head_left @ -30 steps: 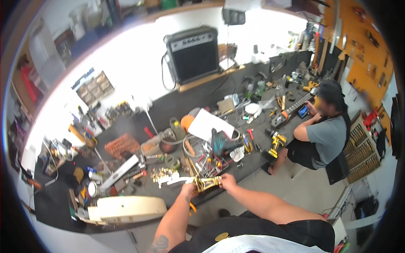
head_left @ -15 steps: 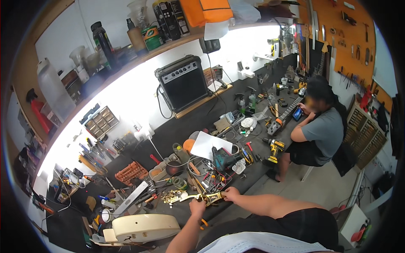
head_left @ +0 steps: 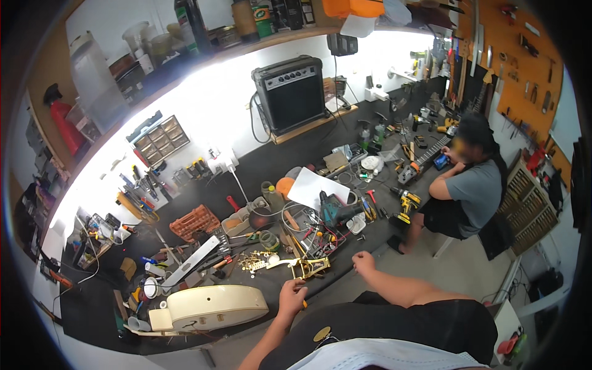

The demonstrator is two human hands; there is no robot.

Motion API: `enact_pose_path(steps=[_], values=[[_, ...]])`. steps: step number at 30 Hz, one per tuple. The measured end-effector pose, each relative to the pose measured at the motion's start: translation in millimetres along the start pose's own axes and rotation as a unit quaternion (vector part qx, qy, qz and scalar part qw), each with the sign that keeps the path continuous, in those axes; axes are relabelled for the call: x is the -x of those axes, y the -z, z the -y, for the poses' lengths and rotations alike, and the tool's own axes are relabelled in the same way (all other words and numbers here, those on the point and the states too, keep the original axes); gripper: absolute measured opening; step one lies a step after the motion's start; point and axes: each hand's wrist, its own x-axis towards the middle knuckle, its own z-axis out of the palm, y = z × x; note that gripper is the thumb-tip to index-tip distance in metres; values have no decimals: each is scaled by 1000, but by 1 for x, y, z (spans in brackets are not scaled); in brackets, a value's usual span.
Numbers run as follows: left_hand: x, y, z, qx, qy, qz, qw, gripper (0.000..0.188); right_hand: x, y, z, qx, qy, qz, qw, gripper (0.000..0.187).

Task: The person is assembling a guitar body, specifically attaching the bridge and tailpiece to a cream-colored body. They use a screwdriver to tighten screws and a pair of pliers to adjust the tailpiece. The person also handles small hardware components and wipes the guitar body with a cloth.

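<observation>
Guitar body (head_left: 216, 305) near counter's (head_left: 86, 305) front left corner. My left hand (head_left: 292, 298), curled, by the gold part (head_left: 319, 265) at front edge; grip unclear. My right hand (head_left: 364, 263) beyond that edge; cannot tell whether holding.

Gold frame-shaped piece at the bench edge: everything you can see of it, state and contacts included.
The gold frame-shaped piece is shiny and metallic-looking, with an open, angular frame toward the right and a narrower section running left toward small gold parts. It sits near the front edge of the dark bench. The left hand is right beside it, contact unclear; the right hand is apart. Finer details are too small to tell.
</observation>
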Motion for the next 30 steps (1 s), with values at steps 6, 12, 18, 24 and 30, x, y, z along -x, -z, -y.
enact_pose_path(steps=[6, 12, 18, 24, 30], values=[[12, 4, -1, 5, 46, -21, 999, 27, -59, 60, 130, -121, 123, -36, 984, 13], [-2, -32, -35, 37, 114, -41, 992, 27, -109, 184, 357, -81, 402, -99, 907, 16], [-111, -79, -254, -46, -88, -14, 995, 26, -177, 319, 626, 40, 679, -170, 713, 23], [-225, -127, -524, -135, -383, -57, 912, 22, -199, 336, 782, 209, 716, -72, 663, 36], [-332, -156, -676, -329, -556, -240, 725, 28, -211, 330, 798, 252, 739, -17, 624, 34]])
